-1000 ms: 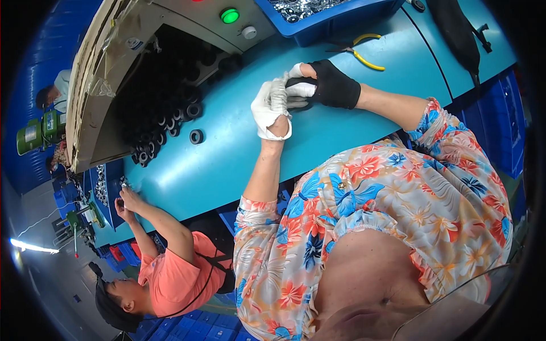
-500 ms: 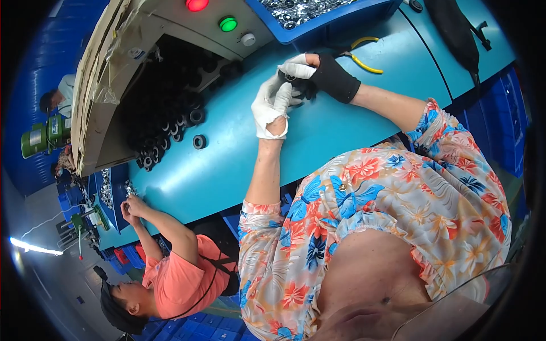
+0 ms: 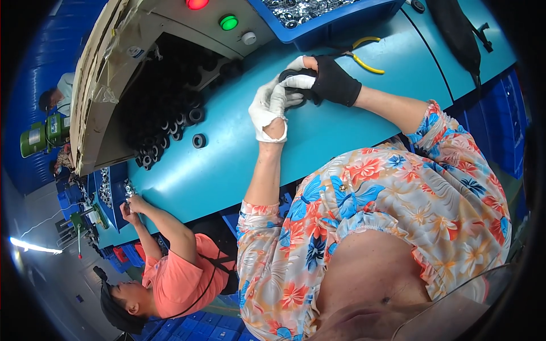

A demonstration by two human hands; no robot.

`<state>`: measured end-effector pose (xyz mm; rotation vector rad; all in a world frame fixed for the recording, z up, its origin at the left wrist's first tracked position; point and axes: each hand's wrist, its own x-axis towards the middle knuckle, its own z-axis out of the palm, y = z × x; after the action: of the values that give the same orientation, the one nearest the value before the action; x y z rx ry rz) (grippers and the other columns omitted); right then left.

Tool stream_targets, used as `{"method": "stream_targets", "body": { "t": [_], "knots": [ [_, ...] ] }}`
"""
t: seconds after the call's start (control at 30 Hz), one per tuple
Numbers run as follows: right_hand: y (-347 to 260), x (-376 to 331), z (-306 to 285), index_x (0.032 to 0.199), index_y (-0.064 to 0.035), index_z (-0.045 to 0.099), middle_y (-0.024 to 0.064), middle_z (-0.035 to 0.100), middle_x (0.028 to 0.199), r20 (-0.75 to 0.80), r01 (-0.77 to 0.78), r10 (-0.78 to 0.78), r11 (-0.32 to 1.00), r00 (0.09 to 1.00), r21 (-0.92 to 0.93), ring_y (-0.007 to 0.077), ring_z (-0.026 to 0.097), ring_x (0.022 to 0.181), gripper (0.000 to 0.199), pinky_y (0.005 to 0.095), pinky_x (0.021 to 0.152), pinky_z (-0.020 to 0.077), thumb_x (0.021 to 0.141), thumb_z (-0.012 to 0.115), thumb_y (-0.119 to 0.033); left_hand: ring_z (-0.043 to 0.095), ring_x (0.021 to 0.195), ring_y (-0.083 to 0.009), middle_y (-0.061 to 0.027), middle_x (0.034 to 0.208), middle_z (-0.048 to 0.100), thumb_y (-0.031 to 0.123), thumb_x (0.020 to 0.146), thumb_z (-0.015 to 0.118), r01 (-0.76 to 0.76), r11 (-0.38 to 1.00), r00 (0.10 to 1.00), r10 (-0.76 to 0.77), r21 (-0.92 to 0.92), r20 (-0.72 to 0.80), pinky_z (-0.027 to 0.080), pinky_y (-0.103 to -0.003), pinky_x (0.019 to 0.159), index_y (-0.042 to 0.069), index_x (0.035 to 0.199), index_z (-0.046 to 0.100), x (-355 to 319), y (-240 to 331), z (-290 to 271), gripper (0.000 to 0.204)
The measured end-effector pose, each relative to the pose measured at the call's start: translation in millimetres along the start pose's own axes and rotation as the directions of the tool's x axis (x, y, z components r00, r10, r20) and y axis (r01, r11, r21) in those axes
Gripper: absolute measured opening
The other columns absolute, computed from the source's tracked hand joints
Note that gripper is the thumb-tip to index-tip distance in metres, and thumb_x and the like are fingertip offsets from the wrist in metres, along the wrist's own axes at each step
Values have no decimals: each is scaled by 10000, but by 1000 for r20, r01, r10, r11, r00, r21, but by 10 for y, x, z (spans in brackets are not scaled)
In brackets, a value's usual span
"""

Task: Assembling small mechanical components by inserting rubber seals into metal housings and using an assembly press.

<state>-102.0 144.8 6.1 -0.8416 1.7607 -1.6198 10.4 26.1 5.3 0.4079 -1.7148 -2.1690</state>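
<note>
Above the teal worktop, my left hand (image 3: 268,112), in a worn white glove, meets my right hand (image 3: 334,81), whose black fingerless glove leaves white-covered fingers showing. Both hands have their fingers closed on a black ring (image 3: 288,74), partly hidden by the white fingertips. More black shows under my right fingers, too covered to make out. A single black ring with a grey inner band (image 3: 199,141) lies on the worktop to the left of my hands. Beside it, a heap of similar black rings (image 3: 170,122) spills from a dark opening.
A beige machine housing (image 3: 162,25) with red and green lights stands at the far left. A blue bin (image 3: 307,29) of shiny metal parts and yellow-handled pliers (image 3: 367,63) sit beyond my hands. A black tool (image 3: 455,40) lies far right. A co-worker (image 3: 182,273) sits at left.
My hands have shifted slightly, and the fingers have changed their hold. More of the black ring's rim now shows between the fingertips. The loose ring and heap stay put.
</note>
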Motion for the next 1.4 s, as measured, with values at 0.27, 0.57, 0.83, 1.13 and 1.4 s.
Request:
{"method": "stream_targets", "body": {
  "t": [0.27, 0.57, 0.83, 1.13, 1.4],
  "knots": [
    [-100, -28, 40, 962, -28, 601, 37, 619, 779, 7, -114, 114, 991, 993, 74, 72, 566, 640, 223, 223, 521, 471, 840, 606, -215, 606, 715, -159, -158, 955, 590, 55, 890, 517, -71, 994, 996, 75, 85, -45, 524, -270, 640, -102, 1121, 485, -5, -65, 53, 281],
    [40, 21, -32, 1057, -40, 569, 51, 610, 794, 70, -94, 82, 976, 994, 196, 108, 586, 549, 302, 228, 471, 478, 877, 562, -282, 593, 670, -134, -118, 978, 602, 148, 897, 538, 21, 999, 992, -25, -29, -121, 491, -233, 584, -65, 1184, 497, 104, 26, -119, 360],
    [71, 35, -47, 978, -18, 591, 46, 630, 848, 127, -60, 54, 997, 990, 42, 89, 580, 789, 228, 237, 700, 468, 813, 649, -165, 599, 698, -135, -119, 921, 604, 105, 897, 523, -124, 968, 992, 123, 217, 20, 510, -243, 620, -79, 1144, 526, 87, -40, -77, 308],
    [125, 22, 41, 986, 16, 568, 93, 629, 890, 2, 325, -335, 913, 942, -246, 139, 594, 823, 232, 267, 741, 463, 819, 622, -136, 608, 650, -188, -142, 877, 601, 179, 903, 529, 142, 988, 987, -146, -62, -72, 530, -306, 586, -87, 1130, 497, 91, -10, -20, 351],
    [5, 14, -16, 1043, -28, 591, 21, 624, 883, 136, -59, 43, 991, 990, 122, 71, 579, 782, 244, 227, 675, 480, 856, 592, -185, 586, 657, -171, -114, 925, 597, 221, 888, 563, 164, 959, 985, -173, -230, -20, 517, -293, 574, -57, 1159, 486, 167, -35, -185, 396]
  ]
}}
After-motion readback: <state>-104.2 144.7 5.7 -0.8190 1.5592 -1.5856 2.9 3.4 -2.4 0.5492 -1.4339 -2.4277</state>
